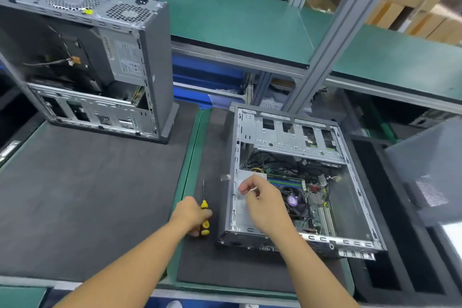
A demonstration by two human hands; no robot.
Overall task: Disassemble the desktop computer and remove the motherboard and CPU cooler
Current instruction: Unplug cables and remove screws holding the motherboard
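An open desktop case lies on its side on a dark foam mat, right of centre. Inside it sit the green motherboard and the CPU cooler with a purple fan label. My left hand grips a yellow-and-black screwdriver on the mat just left of the case, its shaft pointing away from me. My right hand hovers over the silver power supply at the case's left side and pinches a small pale strip between its fingers.
A second open computer case stands upright at the back left on another foam mat. A grey side panel leans at the right. An aluminium frame post rises behind the case, with a green shelf and cardboard boxes beyond.
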